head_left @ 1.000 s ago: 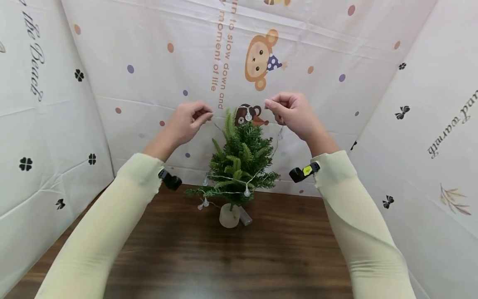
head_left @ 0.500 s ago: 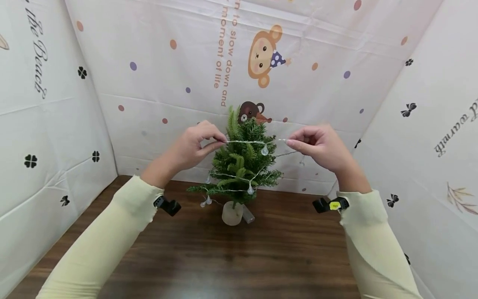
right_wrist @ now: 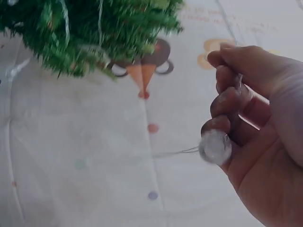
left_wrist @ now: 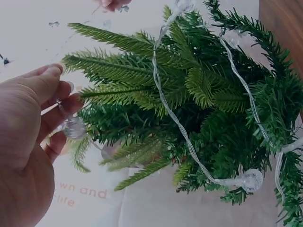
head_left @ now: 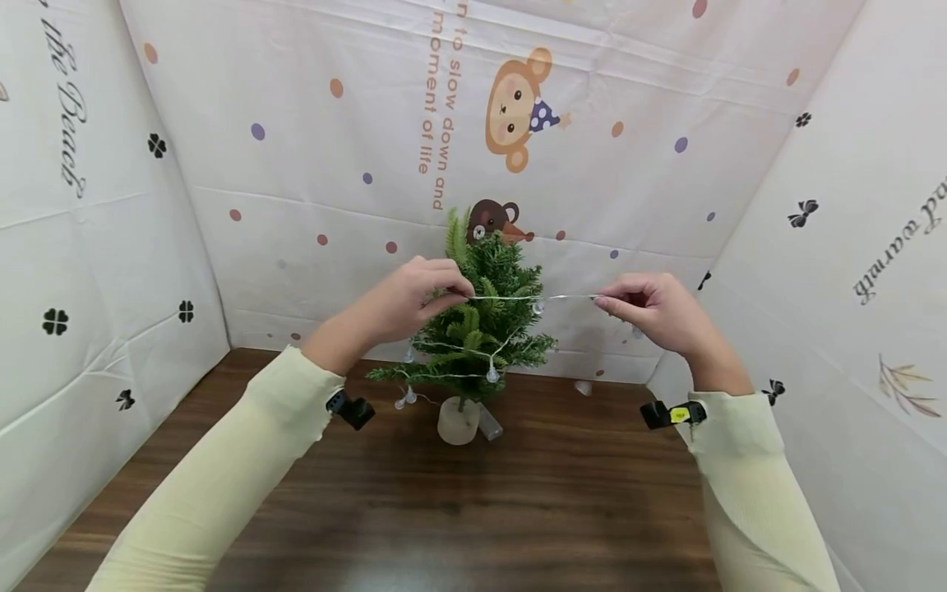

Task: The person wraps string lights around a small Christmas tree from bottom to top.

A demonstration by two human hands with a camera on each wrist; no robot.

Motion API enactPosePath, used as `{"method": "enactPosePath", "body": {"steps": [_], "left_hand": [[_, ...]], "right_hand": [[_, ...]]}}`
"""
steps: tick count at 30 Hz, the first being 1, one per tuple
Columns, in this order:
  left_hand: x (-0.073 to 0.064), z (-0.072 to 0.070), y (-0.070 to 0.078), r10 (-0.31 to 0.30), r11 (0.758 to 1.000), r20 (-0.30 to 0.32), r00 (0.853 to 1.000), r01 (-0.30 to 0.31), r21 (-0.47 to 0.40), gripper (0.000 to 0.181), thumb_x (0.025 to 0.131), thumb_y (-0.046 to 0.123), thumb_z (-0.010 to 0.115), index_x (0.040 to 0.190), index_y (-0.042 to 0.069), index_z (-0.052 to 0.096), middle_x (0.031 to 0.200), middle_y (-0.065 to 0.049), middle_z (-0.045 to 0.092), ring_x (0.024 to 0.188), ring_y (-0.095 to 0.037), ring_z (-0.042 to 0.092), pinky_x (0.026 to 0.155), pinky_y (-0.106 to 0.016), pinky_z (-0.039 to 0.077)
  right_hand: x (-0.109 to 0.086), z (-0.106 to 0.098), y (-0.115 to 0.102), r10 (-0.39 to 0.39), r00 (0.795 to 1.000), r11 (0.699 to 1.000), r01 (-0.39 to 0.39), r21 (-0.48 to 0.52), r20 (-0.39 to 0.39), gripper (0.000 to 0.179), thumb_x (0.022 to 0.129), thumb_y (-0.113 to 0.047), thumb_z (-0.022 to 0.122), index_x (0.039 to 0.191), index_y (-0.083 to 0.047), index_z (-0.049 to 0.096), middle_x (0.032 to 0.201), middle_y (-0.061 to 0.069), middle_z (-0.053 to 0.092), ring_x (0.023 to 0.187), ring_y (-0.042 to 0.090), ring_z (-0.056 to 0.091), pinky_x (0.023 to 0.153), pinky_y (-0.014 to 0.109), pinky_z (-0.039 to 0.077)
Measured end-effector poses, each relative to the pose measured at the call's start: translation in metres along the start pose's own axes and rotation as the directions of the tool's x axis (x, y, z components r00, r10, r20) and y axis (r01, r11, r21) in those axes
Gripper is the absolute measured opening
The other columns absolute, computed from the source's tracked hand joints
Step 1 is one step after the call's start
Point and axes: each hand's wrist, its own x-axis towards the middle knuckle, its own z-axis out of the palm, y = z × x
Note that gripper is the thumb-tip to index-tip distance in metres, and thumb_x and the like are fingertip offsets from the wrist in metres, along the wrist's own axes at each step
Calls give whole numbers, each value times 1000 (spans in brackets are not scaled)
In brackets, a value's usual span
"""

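A small green Christmas tree (head_left: 488, 321) stands on a pale round base (head_left: 459, 420). A clear-wired string of lights with round bulbs (head_left: 491, 372) winds around its lower branches. My left hand (head_left: 403, 304), by the tree's upper left, pinches the string between thumb and fingers; a clear bulb (left_wrist: 75, 127) hangs by those fingers in the left wrist view. My right hand (head_left: 658, 316), right of the tree and apart from it, pinches the same string, with another bulb (right_wrist: 216, 147) against its lower fingers. Between both hands the wire (head_left: 565, 296) runs nearly straight across the tree's front.
A clear battery box (head_left: 490, 423) lies beside the tree base on the dark wooden table (head_left: 444, 510). White printed cloth (head_left: 296, 164) forms walls behind and at both sides, close behind the tree. Black cameras (head_left: 355, 411) are strapped at both wrists.
Both hands have come down from the treetop's height. My right hand has moved out to the right, my left slightly right, and the string between them has gone from slack to nearly straight.
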Motion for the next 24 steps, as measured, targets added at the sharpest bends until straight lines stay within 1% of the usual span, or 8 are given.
{"method": "enactPosePath", "body": {"steps": [4, 8, 10, 13, 16, 19, 22, 24], "left_hand": [[4, 2, 3, -19, 999, 48, 999, 16, 50, 13, 97, 6, 68, 108, 7, 74, 101, -3, 70, 82, -17, 61, 82, -40, 42], [7, 3, 5, -33, 994, 60, 998, 27, 107, 12, 97, 7, 70, 108, 8, 75, 101, -3, 71, 84, -18, 64, 81, -39, 44], [9, 5, 6, -41, 991, 60, 997, 33, 128, 13, 96, 8, 70, 108, 7, 76, 101, -4, 72, 86, -19, 65, 81, -40, 46], [11, 6, 8, -60, 989, 63, 996, 50, 140, 14, 96, 8, 72, 108, 8, 77, 102, -4, 74, 89, -19, 68, 84, -42, 49], [12, 8, 9, -82, 987, 69, 994, 72, 143, 14, 95, 8, 72, 109, 8, 77, 104, -4, 75, 92, -19, 69, 89, -43, 52], [14, 10, 11, -93, 985, 67, 993, 82, 149, 14, 95, 7, 72, 109, 8, 77, 104, -4, 76, 94, -20, 69, 94, -44, 52], [15, 12, 11, -96, 984, 56, 994, 86, 157, 14, 95, 7, 72, 108, 9, 77, 103, -4, 76, 95, -21, 69, 95, -45, 52], [15, 13, 12, -98, 983, 45, 994, 90, 162, 13, 95, 7, 73, 107, 9, 77, 103, -4, 76, 95, -21, 69, 96, -45, 52]], "right_hand": [[-1, -2, 17, 41, 999, 997, -42, -68, -20, 11, 97, -12, 72, 103, -13, 81, 88, 1, 70, 63, 10, 56, 54, 21, 47], [-2, -3, 32, 88, 993, 986, -99, -137, -81, 12, 96, -13, 73, 102, -7, 81, 88, 4, 67, 68, 8, 52, 57, 19, 44], [-3, -3, 39, 119, 986, 976, -139, -171, -118, 13, 96, -14, 74, 101, -5, 81, 83, 5, 62, 68, 9, 48, 56, 21, 40], [-3, -4, 47, 202, 969, 956, -227, -185, -141, 18, 97, -20, 72, 102, -5, 81, 81, 9, 63, 68, 10, 47, 57, 23, 38], [2, -3, 55, 325, 939, 928, -340, -154, -115, 26, 101, -29, 67, 107, -7, 79, 83, 7, 72, 69, 10, 57, 59, 24, 45], [11, 2, 62, 439, 895, 894, -444, -62, -72, 33, 104, -33, 62, 114, -4, 74, 86, 5, 75, 72, 10, 65, 62, 24, 53], [24, 9, 66, 499, 864, 866, -496, 61, -70, 33, 104, -27, 61, 119, 1, 70, 95, 7, 77, 76, 10, 71, 67, 25, 60], [33, 15, 66, 528, 844, 846, -515, 136, -90, 33, 105, -23, 59, 122, 4, 68, 100, 11, 77, 76, 8, 72, 72, 26, 63]]}}
